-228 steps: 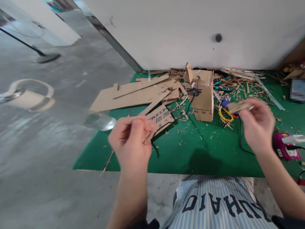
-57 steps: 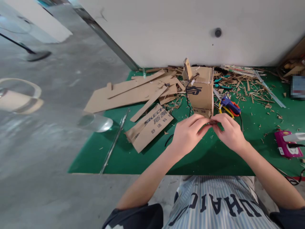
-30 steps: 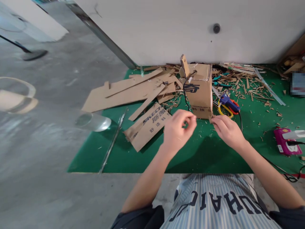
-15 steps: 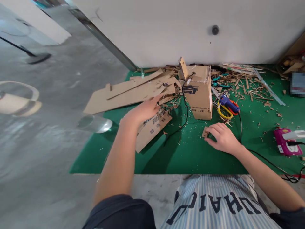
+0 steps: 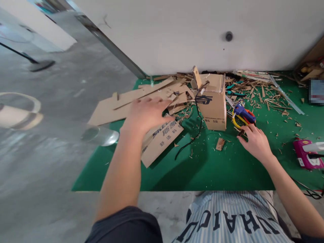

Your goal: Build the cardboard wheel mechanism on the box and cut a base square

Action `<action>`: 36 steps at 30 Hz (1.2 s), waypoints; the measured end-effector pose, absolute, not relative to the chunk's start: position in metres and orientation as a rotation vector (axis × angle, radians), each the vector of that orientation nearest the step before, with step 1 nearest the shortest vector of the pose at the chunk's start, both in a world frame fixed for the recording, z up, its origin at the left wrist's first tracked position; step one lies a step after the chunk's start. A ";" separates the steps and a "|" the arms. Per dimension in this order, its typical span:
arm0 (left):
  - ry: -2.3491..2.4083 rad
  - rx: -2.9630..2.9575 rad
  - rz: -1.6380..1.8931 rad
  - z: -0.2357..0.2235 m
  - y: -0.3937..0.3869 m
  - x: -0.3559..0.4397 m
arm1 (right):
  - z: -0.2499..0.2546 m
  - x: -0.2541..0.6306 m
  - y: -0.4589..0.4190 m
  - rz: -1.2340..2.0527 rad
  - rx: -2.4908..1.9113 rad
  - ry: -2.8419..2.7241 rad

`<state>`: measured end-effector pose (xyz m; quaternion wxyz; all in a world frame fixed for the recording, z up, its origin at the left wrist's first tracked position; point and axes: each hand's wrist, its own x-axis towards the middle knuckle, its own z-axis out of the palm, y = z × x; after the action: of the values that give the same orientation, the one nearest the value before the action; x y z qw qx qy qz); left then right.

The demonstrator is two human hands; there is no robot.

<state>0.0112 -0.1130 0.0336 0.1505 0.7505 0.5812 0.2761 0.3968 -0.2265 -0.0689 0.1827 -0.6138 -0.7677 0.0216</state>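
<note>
My left hand (image 5: pixel 149 114) is open, its fingers spread, above a printed cardboard piece (image 5: pixel 164 138) and the larger cardboard sheets (image 5: pixel 106 108) behind it. My right hand (image 5: pixel 257 141) is beside the yellow-handled scissors (image 5: pixel 235 119) and the blue hot glue gun (image 5: pixel 243 113). Its thumb and fingers curl together around something small and dark that I cannot make out. A small cardboard rectangle (image 5: pixel 220 144) lies loose on the green table, left of my right hand. Between the hands stands an upright cardboard box (image 5: pixel 212 108), with a cardboard tab (image 5: pixel 196 77) and black cord on top.
Cardboard scraps (image 5: pixel 263 96) litter the back of the table (image 5: pixel 187 175) along a white wall. A magenta power strip (image 5: pixel 301 153) lies at the right, cables trailing. A clear cylinder (image 5: pixel 101 135) is at the left edge, near a beige round object (image 5: pixel 20 116).
My right hand has let go of the small cardboard rectangle and moved right to the scissors and glue gun. My left hand has moved slightly left with its fingers spread wider.
</note>
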 end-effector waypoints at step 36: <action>1.177 2.039 1.755 0.065 -0.127 0.131 | 0.083 0.322 -0.138 0.131 -0.900 -1.920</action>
<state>0.1306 -0.1274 0.0647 0.1025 0.6906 0.3987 0.5947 0.3221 -0.1383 0.0833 0.4869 -0.3701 -0.7893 0.0540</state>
